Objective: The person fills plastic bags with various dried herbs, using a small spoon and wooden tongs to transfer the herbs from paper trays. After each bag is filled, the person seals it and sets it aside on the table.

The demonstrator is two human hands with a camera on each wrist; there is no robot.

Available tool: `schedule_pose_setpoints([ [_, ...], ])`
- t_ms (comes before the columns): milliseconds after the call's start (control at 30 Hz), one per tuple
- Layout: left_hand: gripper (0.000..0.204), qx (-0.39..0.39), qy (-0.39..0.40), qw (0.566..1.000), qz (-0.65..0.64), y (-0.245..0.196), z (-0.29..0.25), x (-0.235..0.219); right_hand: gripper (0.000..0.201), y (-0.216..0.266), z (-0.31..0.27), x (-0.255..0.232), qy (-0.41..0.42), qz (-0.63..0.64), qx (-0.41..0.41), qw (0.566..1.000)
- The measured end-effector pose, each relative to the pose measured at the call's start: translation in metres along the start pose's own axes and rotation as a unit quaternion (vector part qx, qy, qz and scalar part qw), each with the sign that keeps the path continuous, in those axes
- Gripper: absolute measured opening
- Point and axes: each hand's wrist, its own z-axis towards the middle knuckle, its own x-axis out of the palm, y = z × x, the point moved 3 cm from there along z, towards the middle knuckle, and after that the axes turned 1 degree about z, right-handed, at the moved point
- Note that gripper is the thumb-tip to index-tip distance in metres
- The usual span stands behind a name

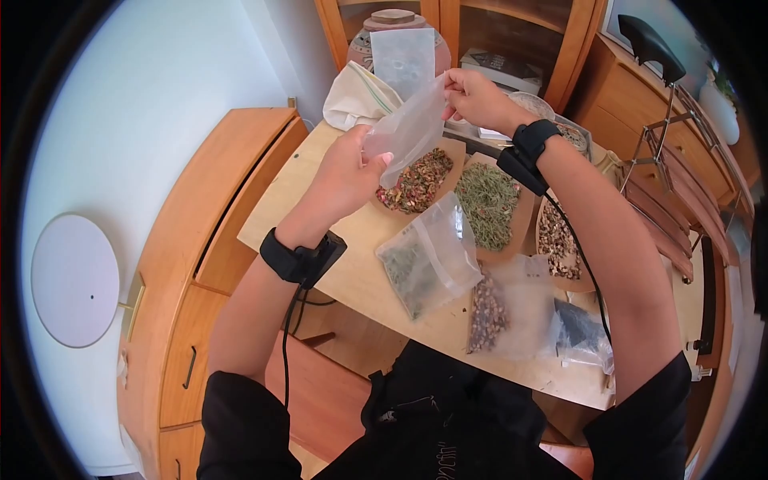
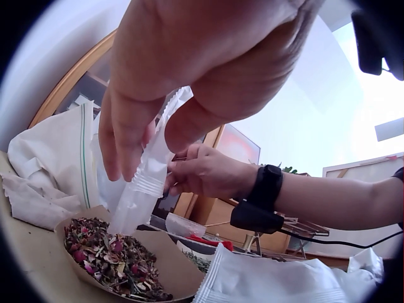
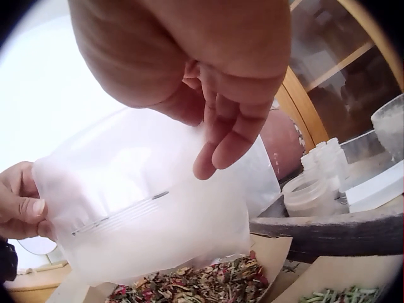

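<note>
A frosted plastic zip bag is stretched between my two hands above the table. My left hand grips its left end, thumb on the near face. The right hand pinches the bag's upper right corner between thumb and fingertips. Under the bag sits a brown paper tray of dried flower mix, with pink and red bits showing in the left wrist view. To its right lie a tray of dried green herb and a tray of pale and dark chopped pieces.
Nearer me lie a bag of green herb, a bag of brownish pieces and a bag with dark contents. Behind are a white cloth bag, another frosted bag and a large jar. Small plastic containers stand at the right.
</note>
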Motion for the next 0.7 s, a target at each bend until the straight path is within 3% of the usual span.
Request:
schedule_pose_setpoints([
  [300, 0.037, -0.007, -0.03, 0.999, 0.015, 0.003, 0.004, -0.006, 0.012, 0.015, -0.005, -0.006, -0.012, 0.045, 0.014, 0.999],
  [367, 0.037, 0.062, -0.065, 0.993, -0.081, 0.006, 0.005, -0.007, 0.012, 0.015, -0.005, -0.011, -0.015, 0.042, 0.033, 0.998],
  [700, 0.038, 0.026, -0.058, 0.995, -0.08, -0.001, 0.005, -0.01, 0.013, 0.019, -0.007, -0.006, -0.018, 0.043, 0.028, 0.999],
])
